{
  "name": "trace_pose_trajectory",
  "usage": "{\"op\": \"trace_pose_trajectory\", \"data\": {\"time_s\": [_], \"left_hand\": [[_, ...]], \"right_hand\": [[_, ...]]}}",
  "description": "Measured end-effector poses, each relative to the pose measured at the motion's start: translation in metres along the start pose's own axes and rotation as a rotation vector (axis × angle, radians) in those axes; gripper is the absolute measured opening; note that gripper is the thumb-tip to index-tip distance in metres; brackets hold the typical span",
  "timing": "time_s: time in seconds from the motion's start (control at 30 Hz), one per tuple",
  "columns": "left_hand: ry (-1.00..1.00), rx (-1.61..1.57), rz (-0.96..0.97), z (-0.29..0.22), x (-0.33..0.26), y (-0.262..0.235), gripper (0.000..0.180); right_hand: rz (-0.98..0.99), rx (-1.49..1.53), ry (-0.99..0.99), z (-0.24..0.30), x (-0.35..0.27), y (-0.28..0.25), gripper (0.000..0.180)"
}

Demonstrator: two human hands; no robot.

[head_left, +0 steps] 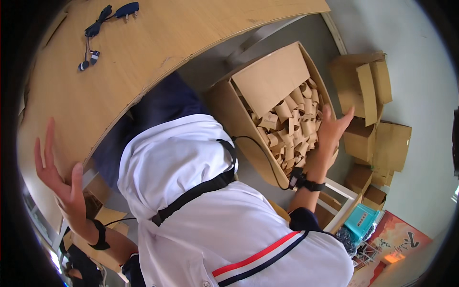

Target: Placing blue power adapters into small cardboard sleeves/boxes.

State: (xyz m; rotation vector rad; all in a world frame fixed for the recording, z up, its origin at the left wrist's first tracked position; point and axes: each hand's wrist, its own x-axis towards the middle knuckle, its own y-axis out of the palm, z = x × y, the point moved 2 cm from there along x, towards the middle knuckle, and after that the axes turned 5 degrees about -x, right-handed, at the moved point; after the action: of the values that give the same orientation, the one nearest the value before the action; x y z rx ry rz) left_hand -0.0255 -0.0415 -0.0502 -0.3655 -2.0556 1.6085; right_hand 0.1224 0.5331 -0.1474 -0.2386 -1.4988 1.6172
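Note:
My left hand (60, 179) is raised at the wooden table's near edge, its fingers spread and nothing in it. My right hand (333, 129) hangs beside the right rim of a big cardboard carton (270, 79), thumb and fingers apart, also holding nothing. Inside that carton lies a heap of small brown kraft-paper boxes (291, 122), many with curved ends. On the table top, away from both hands, rests a pair of wired earphones (89, 60) with a bundled dark cable (98, 23) and a dark blue two-pronged plug (127, 9).
The wooden table (158, 28) spans the upper left. Several open cardboard boxes (358, 86) are stacked along the right wall. Lower right are a teal bin (362, 221) and a red printed poster (397, 244). A person in dark clothing (86, 265) shows at the lower left.

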Motion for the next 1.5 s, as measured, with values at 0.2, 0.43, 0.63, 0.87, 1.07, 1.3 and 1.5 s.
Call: {"op": "trace_pose_trajectory", "data": {"time_s": [0.2, 0.43, 0.63, 0.87, 1.07, 1.3, 1.5], "left_hand": [[-0.232, -0.141, -0.009, -0.006, 0.002, 0.029, 0.066], [-0.258, -0.462, 0.041, -0.017, 0.007, -0.010, 0.086], [-0.154, -0.657, -0.059, -0.022, 0.016, -0.036, 0.067], [-0.211, -1.157, -0.002, -0.055, 0.068, -0.046, 0.042], [-0.279, -1.871, 0.055, -0.068, 0.071, -0.006, 0.033], [-0.437, -1.763, -0.185, -0.070, 0.070, -0.018, 0.027], [-0.335, -1.006, -0.388, -0.063, 0.069, -0.028, 0.024]], "right_hand": [[0.352, 0.769, -0.589, 0.229, 0.025, -0.034, 0.032], [0.215, 0.756, -1.156, 0.419, 0.009, -0.003, 0.019], [0.317, 0.578, -1.313, 0.430, -0.022, 0.004, 0.013], [0.384, 1.041, -1.323, 0.399, -0.041, -0.108, 0.016], [0.381, 1.530, -0.686, 0.375, -0.043, -0.091, 0.025], [0.465, 1.456, -0.866, 0.368, -0.054, -0.097, 0.018], [0.722, 1.468, -0.530, 0.404, -0.061, -0.094, 0.023]]}}
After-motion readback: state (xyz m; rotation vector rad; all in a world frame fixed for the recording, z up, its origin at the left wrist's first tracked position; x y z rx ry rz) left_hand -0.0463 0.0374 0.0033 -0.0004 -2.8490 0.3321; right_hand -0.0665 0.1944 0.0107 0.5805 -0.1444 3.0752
